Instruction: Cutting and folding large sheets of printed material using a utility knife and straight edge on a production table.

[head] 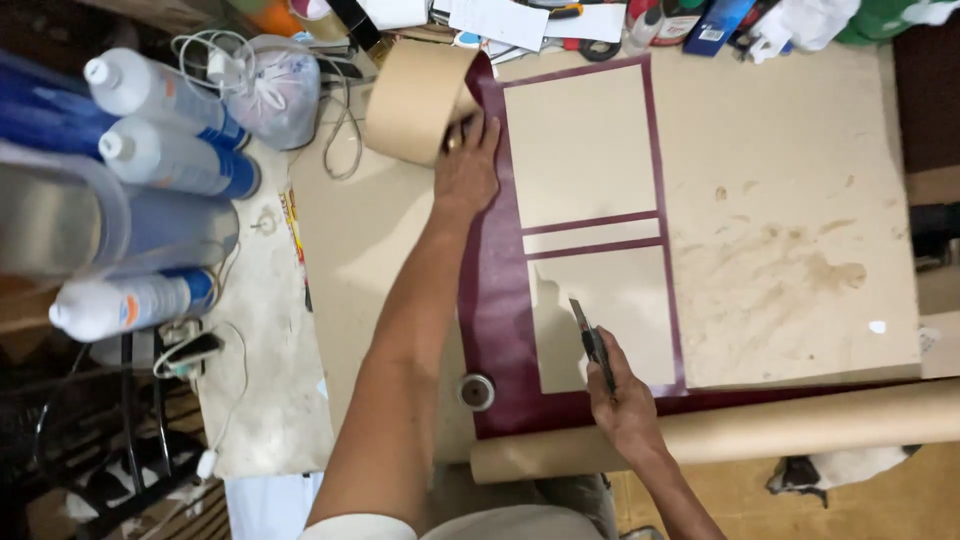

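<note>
Left hand: the left hand (466, 168) lay flat, palm down, on the upper left part of the maroon sheet (492, 300), fingers (489, 133) stretched out and released, their tips touching the curled end of a brown paper strip (415, 98).
Right hand: the right hand (622, 395) sat at the lower centre of the frame, fingers clenched around a utility knife (592, 342); the blade pointed up the frame onto the lower board.
Maroon sheet: it lay in the middle of the frame, showing as a wide band on the left and thin borders around three pale boards.
Boards: a large upper board (580, 145), a narrow strip board (592, 235) and a lower board (620, 315) sat one below the other, parted by thin maroon gaps.
Edges: the sheet's lower edge ran just above a long brown paper roll (800, 425) lying across the bottom of the frame; the lower right corner of the boards met the large tan board.
Open room: bare maroon lay between the two hands; to the right spread a large tan board (790, 210), stained with brown marks.
Small thing: a round metal piece (476, 391) rested at the sheet's lower left edge, near the left forearm.
Table: the table (265, 380) was pale and worn at the left, with cables trailing across it.
Left side: white-capped bottles (160, 160) lay stacked at the upper left, beside a tied plastic bag (275, 88).
Top edge: papers and small clutter (520, 18) crowded the upper part of the frame.
</note>
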